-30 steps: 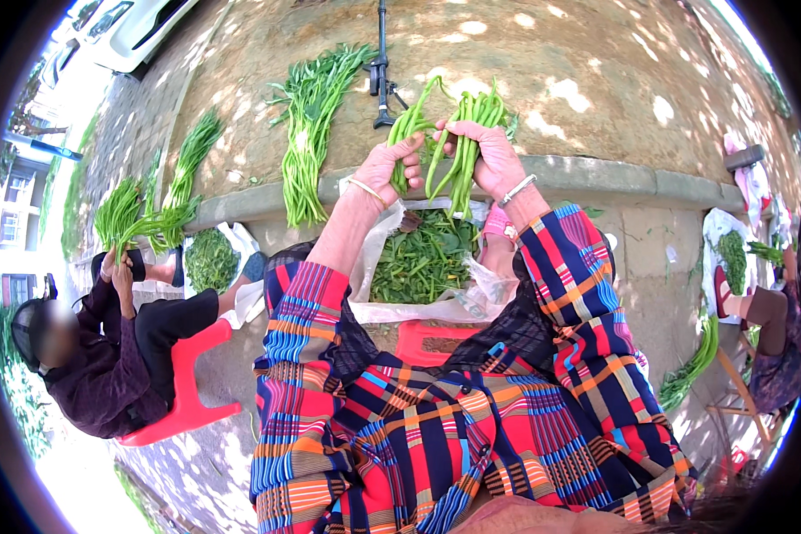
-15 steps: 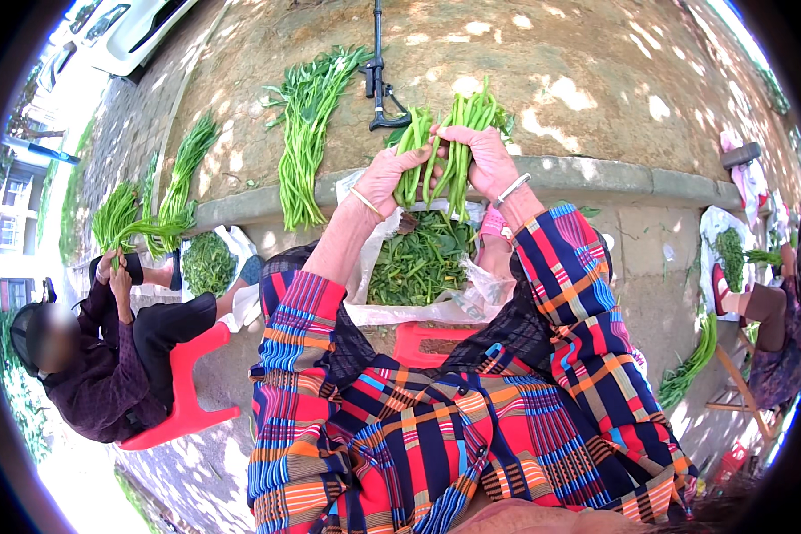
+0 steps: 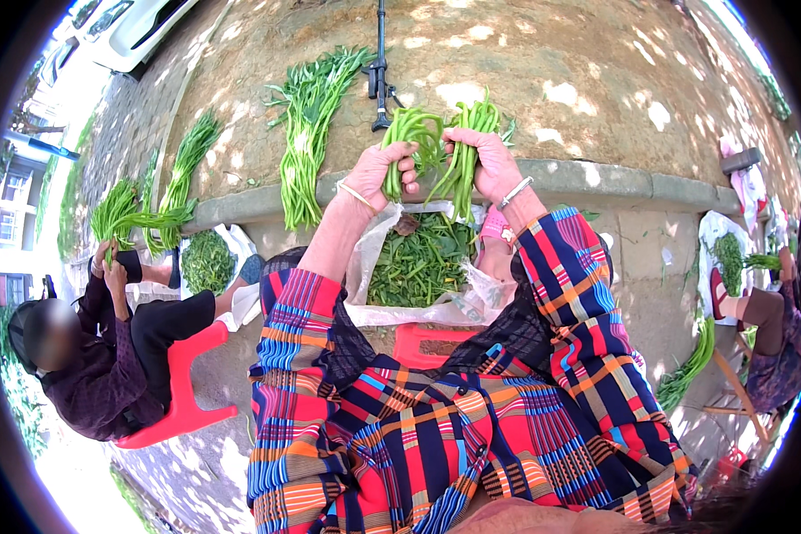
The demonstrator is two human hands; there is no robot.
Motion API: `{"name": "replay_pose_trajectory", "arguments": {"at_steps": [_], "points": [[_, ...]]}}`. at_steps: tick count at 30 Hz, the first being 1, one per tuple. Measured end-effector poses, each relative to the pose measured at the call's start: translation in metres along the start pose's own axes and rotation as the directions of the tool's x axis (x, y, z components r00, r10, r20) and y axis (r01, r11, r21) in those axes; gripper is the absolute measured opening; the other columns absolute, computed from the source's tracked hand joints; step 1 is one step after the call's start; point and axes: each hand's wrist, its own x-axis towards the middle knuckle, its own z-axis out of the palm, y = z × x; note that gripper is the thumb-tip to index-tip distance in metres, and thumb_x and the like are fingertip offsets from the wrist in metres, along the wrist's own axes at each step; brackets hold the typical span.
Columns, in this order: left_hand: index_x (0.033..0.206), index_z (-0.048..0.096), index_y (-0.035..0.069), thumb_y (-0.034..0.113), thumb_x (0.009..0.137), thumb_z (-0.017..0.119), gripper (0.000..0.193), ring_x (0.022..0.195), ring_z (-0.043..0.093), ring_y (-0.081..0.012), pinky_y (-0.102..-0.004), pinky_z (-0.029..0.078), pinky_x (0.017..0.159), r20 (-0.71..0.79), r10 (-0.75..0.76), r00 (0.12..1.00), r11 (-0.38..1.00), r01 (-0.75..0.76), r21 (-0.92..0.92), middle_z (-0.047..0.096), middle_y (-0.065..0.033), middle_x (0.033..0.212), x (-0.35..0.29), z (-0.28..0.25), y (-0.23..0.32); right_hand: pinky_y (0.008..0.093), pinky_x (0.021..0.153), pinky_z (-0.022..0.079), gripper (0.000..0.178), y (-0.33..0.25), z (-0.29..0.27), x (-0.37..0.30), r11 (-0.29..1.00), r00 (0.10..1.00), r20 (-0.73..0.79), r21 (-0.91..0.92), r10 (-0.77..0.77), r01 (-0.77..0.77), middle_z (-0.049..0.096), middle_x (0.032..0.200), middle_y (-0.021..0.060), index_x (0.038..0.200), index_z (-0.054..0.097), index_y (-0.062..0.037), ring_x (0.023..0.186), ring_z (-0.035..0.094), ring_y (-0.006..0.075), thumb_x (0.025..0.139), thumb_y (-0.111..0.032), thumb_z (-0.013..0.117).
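My left hand (image 3: 379, 173) is closed round a bunch of long green vegetable stems (image 3: 416, 127), whose upper ends droop to the right. My right hand (image 3: 492, 165) grips a second bunch of green stems (image 3: 462, 174), standing nearly upright with its lower ends hanging down. The two bunches are side by side with a small gap between my hands. Below them, between my legs, cut leaves and short stems (image 3: 418, 267) fill a white plastic sack (image 3: 400, 314) with its mouth spread wide. A small brown lump (image 3: 407, 224) lies at the leaves' far edge.
A large bundle of leafy stems (image 3: 303, 169) leans over the stone kerb (image 3: 596, 178), left of a black walking stick (image 3: 380, 71). On the left, a person (image 3: 98, 365) on a red chair (image 3: 182, 383) handles stems. Another person (image 3: 779, 347) sits at far right, near greens (image 3: 690, 369) on the ground.
My hands have drawn apart from where they met. The left bunch now bends over at its top, and the left hand's fingers have curled round it. The right bunch stays in my right hand.
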Motion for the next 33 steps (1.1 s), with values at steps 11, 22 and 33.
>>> {"name": "replay_pose_trajectory", "arguments": {"at_steps": [11,22,33], "points": [[0.096,0.056,0.003,0.010,0.078,0.059,0.020,0.058,0.058,-0.0140,-0.0248,0.049,0.050,0.081,0.027,0.996,0.975,-0.044,0.219,0.059,-0.0066,0.072,-0.003,0.016,-0.013,0.0247,0.050,0.045,0.013,0.001,0.008,-0.003,0.998,0.997,-0.047,-0.018,-0.060,0.060,0.059,0.069,0.0043,0.081,0.060,-0.0015,0.056,0.055,0.0121,0.071,-0.005,0.067],[0.085,0.056,0.003,0.012,0.076,0.064,0.015,0.044,0.053,-0.0138,-0.0244,0.046,0.041,0.061,-0.063,0.996,0.948,0.040,0.316,0.054,-0.0044,0.058,0.000,0.013,-0.016,0.0233,0.041,0.040,0.011,0.002,0.003,-0.002,0.976,0.988,-0.074,-0.185,-0.134,0.118,0.058,0.062,0.0062,0.073,0.061,0.0015,0.047,0.053,0.0125,0.067,-0.001,0.070],[0.090,0.055,0.004,0.012,0.078,0.062,0.017,0.050,0.059,-0.0165,-0.0252,0.049,0.045,0.101,-0.053,0.993,0.967,0.026,0.254,0.059,-0.0072,0.067,0.004,0.011,-0.022,0.0241,0.043,0.044,0.012,0.010,0.008,-0.006,0.988,0.990,-0.064,-0.103,-0.125,0.118,0.058,0.063,0.0064,0.071,0.059,0.0008,0.050,0.055,0.0137,0.067,0.001,0.070]]}}
